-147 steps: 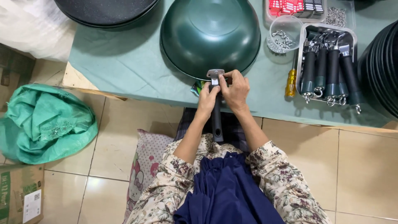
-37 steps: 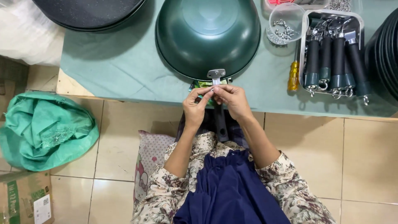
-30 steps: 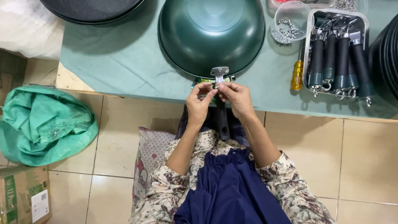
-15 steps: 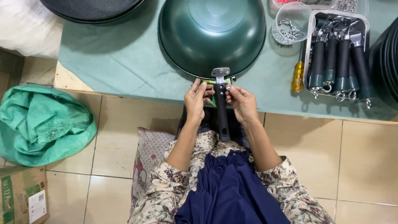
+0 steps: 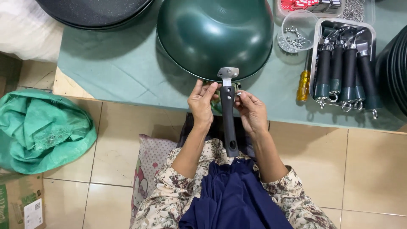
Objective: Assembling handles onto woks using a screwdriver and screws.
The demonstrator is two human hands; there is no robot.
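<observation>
A dark green wok (image 5: 214, 34) lies upside down on the green-covered table (image 5: 127, 72), its rim at the table's front edge. A black handle (image 5: 229, 125) with a metal bracket (image 5: 228, 73) sits against the wok's rim and points back toward my lap. My left hand (image 5: 202, 101) pinches the top of the handle from the left, just below the bracket. My right hand (image 5: 251, 111) holds the same spot from the right with its fingertips. Whether a small part sits under my fingers is hidden.
A tray (image 5: 314, 55) of black handles stands at the right, with a yellow screwdriver (image 5: 303, 85) beside it and a clear bowl of screws (image 5: 296, 32) behind. Stacked black pans (image 5: 396, 63) fill the right edge. Another dark pan (image 5: 97, 12) is at the back left. A green bag (image 5: 42, 127) and a cardboard box (image 5: 21, 203) sit on the floor.
My hands, earlier closed together over the handle's top, have parted to its two sides, so the black handle now shows between them. The wok has not moved.
</observation>
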